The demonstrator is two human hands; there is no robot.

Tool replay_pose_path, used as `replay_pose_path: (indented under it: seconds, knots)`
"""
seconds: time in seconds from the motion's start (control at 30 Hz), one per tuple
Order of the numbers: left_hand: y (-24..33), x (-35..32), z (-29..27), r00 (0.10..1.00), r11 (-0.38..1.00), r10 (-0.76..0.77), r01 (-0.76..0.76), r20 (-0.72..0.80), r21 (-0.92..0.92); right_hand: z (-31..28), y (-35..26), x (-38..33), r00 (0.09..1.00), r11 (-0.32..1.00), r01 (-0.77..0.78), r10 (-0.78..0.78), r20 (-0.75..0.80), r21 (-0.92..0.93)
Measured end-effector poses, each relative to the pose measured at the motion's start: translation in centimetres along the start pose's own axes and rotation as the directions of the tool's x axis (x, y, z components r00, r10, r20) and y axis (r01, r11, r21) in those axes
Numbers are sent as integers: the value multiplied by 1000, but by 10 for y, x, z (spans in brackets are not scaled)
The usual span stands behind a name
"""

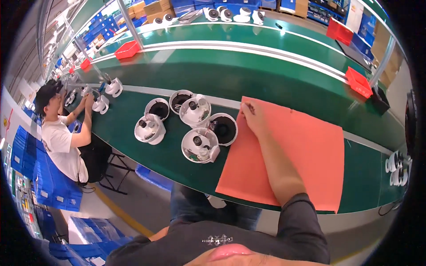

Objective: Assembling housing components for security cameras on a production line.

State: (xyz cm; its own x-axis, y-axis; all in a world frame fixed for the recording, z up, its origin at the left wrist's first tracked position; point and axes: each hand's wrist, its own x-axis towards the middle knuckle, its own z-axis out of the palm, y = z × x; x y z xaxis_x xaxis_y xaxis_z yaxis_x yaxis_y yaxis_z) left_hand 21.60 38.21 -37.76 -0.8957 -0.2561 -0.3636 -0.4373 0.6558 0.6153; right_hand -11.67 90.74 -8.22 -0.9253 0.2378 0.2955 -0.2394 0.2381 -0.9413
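Observation:
An orange-red mat (310,150) lies flat on the green workbench. My right arm reaches across it, and my right hand (251,116) is at its far left corner with the fingers curled in. Small dark marks show by the fingertips; whether the fingers hold anything is hidden. My left hand is out of view. Left of the mat stand several white dome camera housings: one open unit (199,145) with a lens and wiring, another (195,111) behind it, and a third (150,129) farther left. Round white shells with black insides, such as this shell (223,129), sit against them.
At the left, a co-worker (62,133) in a white shirt handles a white camera unit (101,104). Red bins (358,82) stand along the far rail. More white units (396,168) rest at the bench's right end. Blue crates (55,186) are stacked at the lower left.

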Motion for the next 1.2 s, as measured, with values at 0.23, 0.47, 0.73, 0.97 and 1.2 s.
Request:
replay_pose_path:
  seconds: [0.23,0.47,0.73,0.97,1.2]
  knots:
    - [-7,-7,-2,999,996,46,-46,-1,72,-3,4,0,999,999,39,-39,-24,30]
    - [-17,-5,-3,994,989,104,-100,-33,105,-1,6,3,998,996,51,-49,-34,73]
    - [5,3,4,987,984,139,-130,-77,118,1,14,-2,991,991,94,-85,-101,91]
    - [1,8,7,987,982,132,-117,-96,151,8,11,2,979,989,141,-145,-141,-34]
    - [-7,20,11,978,980,148,-125,-146,156,-4,15,1,991,992,-47,61,-118,118]
